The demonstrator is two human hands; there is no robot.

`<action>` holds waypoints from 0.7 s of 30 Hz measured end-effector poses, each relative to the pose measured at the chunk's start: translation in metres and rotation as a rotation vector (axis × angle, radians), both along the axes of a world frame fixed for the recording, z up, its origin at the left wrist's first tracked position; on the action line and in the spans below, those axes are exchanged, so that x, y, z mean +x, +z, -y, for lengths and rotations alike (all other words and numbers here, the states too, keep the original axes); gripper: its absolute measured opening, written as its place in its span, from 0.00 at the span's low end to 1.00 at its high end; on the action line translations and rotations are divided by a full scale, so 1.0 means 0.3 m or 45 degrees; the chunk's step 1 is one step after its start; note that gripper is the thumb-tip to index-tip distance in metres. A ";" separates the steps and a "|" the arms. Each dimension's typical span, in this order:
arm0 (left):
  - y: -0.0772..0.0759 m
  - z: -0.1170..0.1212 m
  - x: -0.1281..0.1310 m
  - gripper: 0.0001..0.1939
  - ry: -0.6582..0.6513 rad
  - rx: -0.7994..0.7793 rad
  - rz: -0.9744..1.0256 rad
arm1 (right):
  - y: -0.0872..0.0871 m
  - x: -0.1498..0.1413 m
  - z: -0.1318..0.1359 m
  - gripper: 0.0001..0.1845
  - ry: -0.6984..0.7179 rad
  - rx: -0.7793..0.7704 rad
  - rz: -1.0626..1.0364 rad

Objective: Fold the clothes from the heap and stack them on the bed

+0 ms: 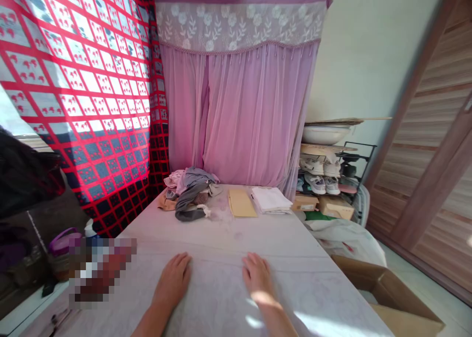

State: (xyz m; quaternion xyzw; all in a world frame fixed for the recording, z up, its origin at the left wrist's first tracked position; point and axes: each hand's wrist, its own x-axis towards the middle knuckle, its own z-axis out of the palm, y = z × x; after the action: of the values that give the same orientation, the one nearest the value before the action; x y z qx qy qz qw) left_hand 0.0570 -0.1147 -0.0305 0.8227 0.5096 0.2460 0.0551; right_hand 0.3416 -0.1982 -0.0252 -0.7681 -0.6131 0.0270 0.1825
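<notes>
My left hand [173, 277] lies palm down on the pale table [217, 297], fingers stretched forward and holding nothing. To its right, with a gap between them, my right hand [257, 274] rests flat in the same way, its fingers slightly apart. Farther off, a heap of crumpled clothes [191, 192] in grey, pink and brown sits at the back left of the table. Beside it lie a flat yellowish folder or envelope [242, 203] and a stack of folded white sheets [272, 199], which may be cloth or paper. Neither hand touches these.
Pink curtains [250, 116] hang behind the table, a red checked curtain [106, 96] at left. Right of it stand a shoe rack [328, 172] and an open cardboard box [398, 293]. A blurred-out patch [103, 268] covers something at the left edge.
</notes>
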 end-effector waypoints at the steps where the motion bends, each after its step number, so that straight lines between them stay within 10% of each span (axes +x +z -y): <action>1: 0.003 0.029 -0.002 0.20 0.027 0.002 -0.046 | 0.003 -0.004 0.021 0.21 -0.024 -0.006 0.015; 21: 0.037 0.122 -0.024 0.16 0.113 -0.031 0.015 | -0.030 -0.037 0.059 0.16 -0.008 0.339 0.010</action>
State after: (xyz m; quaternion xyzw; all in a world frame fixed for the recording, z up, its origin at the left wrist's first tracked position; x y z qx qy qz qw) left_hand 0.0497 -0.1512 -0.0195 0.7972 0.5481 0.2467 0.0572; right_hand 0.3306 -0.2159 -0.0341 -0.7390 -0.6097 -0.0582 0.2807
